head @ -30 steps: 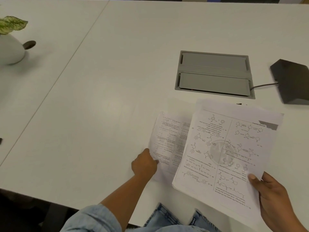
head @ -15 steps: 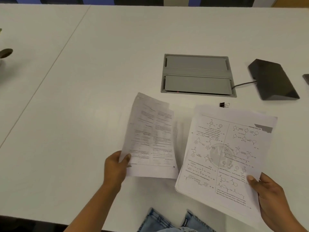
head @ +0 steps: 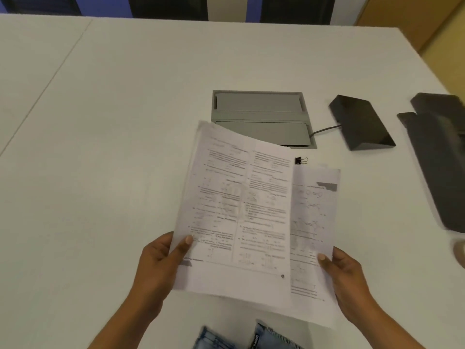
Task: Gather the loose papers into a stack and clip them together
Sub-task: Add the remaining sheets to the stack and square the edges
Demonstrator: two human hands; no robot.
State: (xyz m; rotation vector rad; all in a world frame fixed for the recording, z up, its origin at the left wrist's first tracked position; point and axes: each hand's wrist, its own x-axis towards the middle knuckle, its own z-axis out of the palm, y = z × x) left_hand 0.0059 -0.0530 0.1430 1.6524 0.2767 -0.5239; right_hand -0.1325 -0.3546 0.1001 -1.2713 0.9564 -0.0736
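My left hand point(head: 158, 263) grips the lower left corner of a printed sheet point(head: 236, 210), thumb on top, and holds it above the table. That sheet lies over most of the paper stack point(head: 314, 222), whose right strip and bottom edge still show. My right hand point(head: 344, 275) pinches the stack's lower right edge. A small black binder clip point(head: 300, 160) lies on the white table point(head: 100, 147) just beyond the stack's top edge, untouched.
A grey cable hatch point(head: 261, 107) is set into the table behind the papers. A black wedge-shaped device point(head: 359, 122) with a cable sits to its right, and dark flat objects point(head: 437, 152) lie at the far right. The table's near edge is by my knees.
My left hand picked the loose sheet off the table and carried it right, over the stack in my right hand. The view has shifted, so the plant pot is out of sight.
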